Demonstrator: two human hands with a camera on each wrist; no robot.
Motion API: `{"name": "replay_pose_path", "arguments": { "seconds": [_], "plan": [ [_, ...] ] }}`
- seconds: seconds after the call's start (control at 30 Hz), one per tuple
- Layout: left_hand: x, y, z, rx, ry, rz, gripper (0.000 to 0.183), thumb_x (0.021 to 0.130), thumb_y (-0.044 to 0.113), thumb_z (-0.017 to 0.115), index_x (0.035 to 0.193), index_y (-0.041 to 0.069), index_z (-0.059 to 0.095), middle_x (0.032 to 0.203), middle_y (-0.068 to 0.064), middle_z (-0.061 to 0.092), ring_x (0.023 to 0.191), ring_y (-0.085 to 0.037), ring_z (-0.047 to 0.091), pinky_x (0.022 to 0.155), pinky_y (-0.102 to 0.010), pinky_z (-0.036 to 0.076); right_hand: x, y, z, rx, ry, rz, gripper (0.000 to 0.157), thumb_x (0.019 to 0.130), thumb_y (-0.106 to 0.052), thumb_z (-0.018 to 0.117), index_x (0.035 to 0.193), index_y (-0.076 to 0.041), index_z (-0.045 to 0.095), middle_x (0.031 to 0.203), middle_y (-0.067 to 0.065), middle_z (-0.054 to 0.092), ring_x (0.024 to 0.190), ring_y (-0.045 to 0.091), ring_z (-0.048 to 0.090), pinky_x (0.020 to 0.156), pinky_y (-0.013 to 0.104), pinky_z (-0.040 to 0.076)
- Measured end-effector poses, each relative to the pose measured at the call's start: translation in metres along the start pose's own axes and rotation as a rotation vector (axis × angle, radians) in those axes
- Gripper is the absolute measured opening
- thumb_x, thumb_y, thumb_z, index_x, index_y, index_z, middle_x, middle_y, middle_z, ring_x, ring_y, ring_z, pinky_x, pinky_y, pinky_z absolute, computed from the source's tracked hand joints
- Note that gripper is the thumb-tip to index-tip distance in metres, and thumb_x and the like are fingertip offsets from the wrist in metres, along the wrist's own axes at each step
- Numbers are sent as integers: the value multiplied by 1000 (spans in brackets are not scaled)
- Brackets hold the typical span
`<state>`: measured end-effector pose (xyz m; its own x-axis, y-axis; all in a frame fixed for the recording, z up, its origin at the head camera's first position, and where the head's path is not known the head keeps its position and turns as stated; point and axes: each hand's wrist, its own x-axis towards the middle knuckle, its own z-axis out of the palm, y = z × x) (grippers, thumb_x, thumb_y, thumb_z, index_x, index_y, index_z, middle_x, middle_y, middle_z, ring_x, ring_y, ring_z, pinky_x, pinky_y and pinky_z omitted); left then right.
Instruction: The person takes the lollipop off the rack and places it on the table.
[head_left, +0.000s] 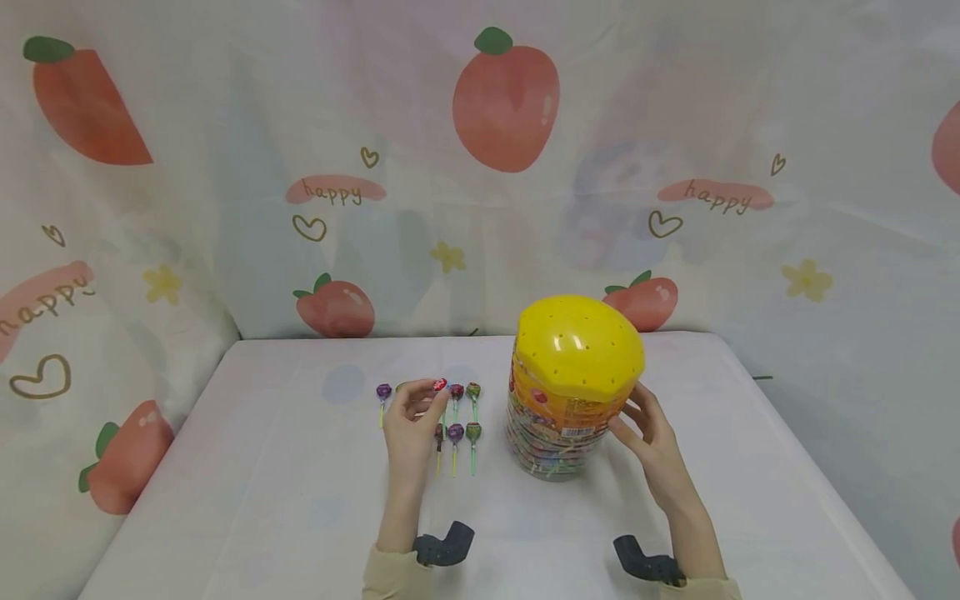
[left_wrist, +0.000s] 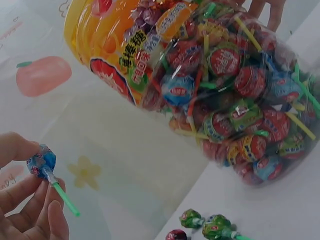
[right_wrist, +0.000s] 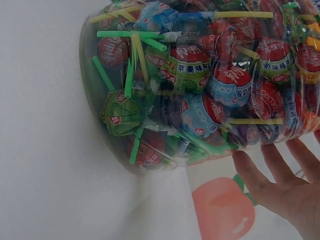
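My left hand (head_left: pixel 415 410) pinches a lollipop (left_wrist: pixel 42 161) in a blue wrapper by its head, its green stick pointing down. It hovers over lollipops laid in two rows, partly hiding the back row. To the right stands a big clear plastic jar (head_left: pixel 558 442) with a yellow lid (head_left: pixel 581 346), packed with wrapped lollipops. My right hand (head_left: pixel 652 433) rests its fingertips against the jar's right side, below the lid. In the right wrist view its fingers (right_wrist: pixel 274 162) are spread and nearly straight along the jar wall.
In the front row lie a purple lollipop (head_left: pixel 455 432) and a green one (head_left: pixel 473 432); another purple lollipop (head_left: pixel 384 391) marks the back row's left end. A white cloth covers the table (head_left: pixel 285 467). Behind it hangs a fruit-printed curtain (head_left: pixel 405 275).
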<state>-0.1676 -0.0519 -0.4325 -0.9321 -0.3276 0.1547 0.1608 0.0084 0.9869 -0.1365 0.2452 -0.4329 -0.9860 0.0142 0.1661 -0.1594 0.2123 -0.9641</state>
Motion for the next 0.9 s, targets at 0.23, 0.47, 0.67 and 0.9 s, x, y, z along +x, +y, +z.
{"name": "replay_pose_path", "arguments": {
  "seconds": [0.23, 0.47, 0.67, 0.9],
  "plan": [
    [10, -18, -22, 82, 16, -68, 28, 85, 21, 73, 109, 8, 67, 101, -10, 62, 79, -13, 57, 60, -19, 46, 0, 0, -2, -12, 1, 4, 63, 96, -13, 52, 152, -18, 22, 151, 8, 24, 128, 7, 31, 106, 66, 27],
    [19, -36, -45, 197, 94, -141, 27, 87, 21, 71, 108, 5, 66, 98, -9, 63, 72, -6, 55, 57, -18, 46, 1, 0, 0, 1, -3, 9, 63, 96, -14, 53, 152, -19, 23, 152, 9, 24, 130, 12, 29, 106, 69, 26],
    [25, -55, -59, 346, 153, -175, 25, 87, 23, 70, 107, 8, 69, 98, -12, 68, 74, -9, 55, 63, -21, 43, 1, 1, 0, -16, 3, 4, 64, 96, -13, 53, 152, -19, 22, 151, 6, 25, 128, 7, 30, 106, 66, 27],
    [25, -67, -67, 446, 164, -189, 26, 86, 27, 71, 103, 8, 71, 95, -12, 70, 74, -15, 61, 66, -25, 40, 0, 0, 1, -17, 7, 4, 64, 96, -13, 53, 152, -17, 22, 150, 6, 26, 126, 4, 31, 106, 70, 26]
  ]
}}
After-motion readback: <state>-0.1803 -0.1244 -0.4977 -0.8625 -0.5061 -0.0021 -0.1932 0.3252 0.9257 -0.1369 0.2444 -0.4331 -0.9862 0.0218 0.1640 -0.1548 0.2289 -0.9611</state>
